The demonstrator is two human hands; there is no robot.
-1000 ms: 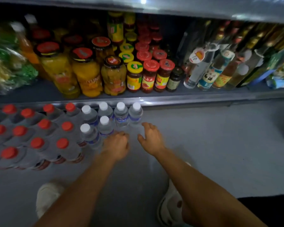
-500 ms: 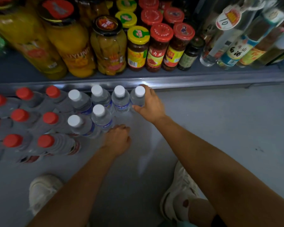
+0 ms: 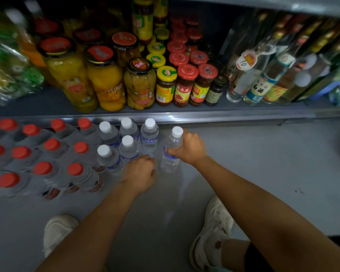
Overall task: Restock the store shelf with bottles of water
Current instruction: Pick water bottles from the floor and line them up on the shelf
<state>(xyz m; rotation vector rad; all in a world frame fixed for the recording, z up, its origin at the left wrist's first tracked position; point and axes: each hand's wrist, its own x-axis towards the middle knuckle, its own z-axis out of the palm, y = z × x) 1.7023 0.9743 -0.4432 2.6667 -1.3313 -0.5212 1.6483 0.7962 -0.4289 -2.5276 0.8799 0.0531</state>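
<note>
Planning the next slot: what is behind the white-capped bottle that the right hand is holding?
Behind the held bottle in the right hand lies bare grey surface, then the jar shelf's metal lip. The space under that lip is dark and cannot be seen.

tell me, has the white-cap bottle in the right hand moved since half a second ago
Yes. The right hand has pulled its white-cap bottle out of the back row, away from the shelf edge toward the person, leaving a gap beside the neighbouring bottle.
</note>
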